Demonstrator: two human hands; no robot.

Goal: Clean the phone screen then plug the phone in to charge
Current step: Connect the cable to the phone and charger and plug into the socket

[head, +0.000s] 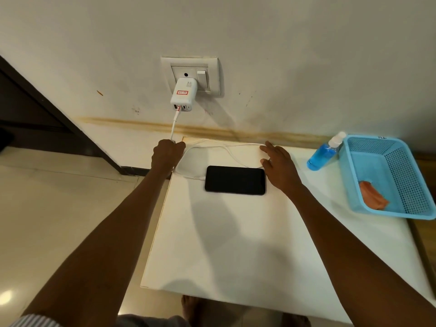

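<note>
Cable (174, 125) vanishes into left hand (166, 154); fingers hidden.

White charger (181, 95) in the wall socket has a red-bordered sticker with red characters. Too small and inverted to read.

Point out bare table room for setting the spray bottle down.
Free: the wide near stretch of table below the phone. Crowded: the far strip, where cable loops lie between both hands, left and right.
</note>
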